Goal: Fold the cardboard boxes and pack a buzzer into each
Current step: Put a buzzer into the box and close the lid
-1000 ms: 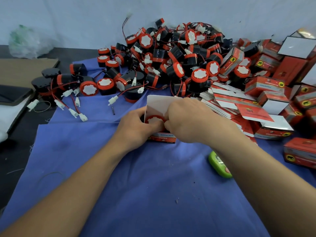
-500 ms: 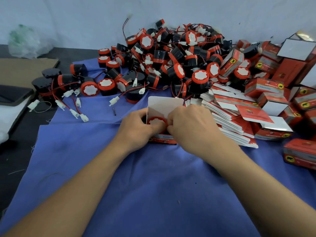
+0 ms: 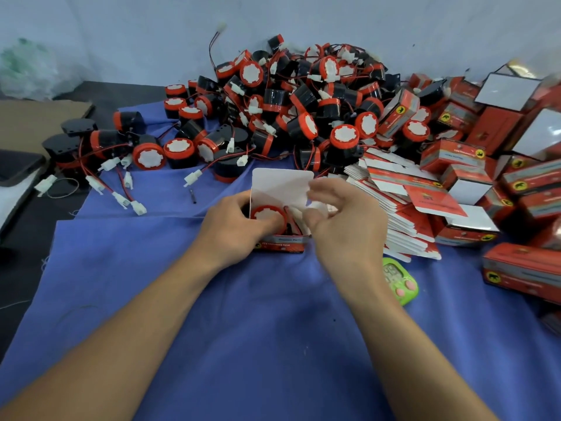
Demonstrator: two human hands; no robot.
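Observation:
A small red cardboard box (image 3: 280,245) stands on the blue cloth (image 3: 243,329) with its white lid flap (image 3: 282,185) raised. A red-and-black buzzer (image 3: 264,214) sits inside it, with its red wires beside it. My left hand (image 3: 230,229) grips the box's left side, thumb over the buzzer. My right hand (image 3: 346,226) is at the box's right side, thumb and fingers pinching a white side flap (image 3: 318,205). A big pile of loose buzzers (image 3: 303,101) lies behind.
A stack of flat unfolded boxes (image 3: 403,229) lies right of my hands, with folded red boxes (image 3: 516,180) piled beyond. A green timer (image 3: 400,282) sits by my right wrist. Brown cardboard (image 3: 30,117) and a plastic bag (image 3: 27,68) are at far left.
My right hand has lifted off the buzzer and shifted right to the side flap, uncovering the buzzer and wires in the box. My left hand keeps its grip.

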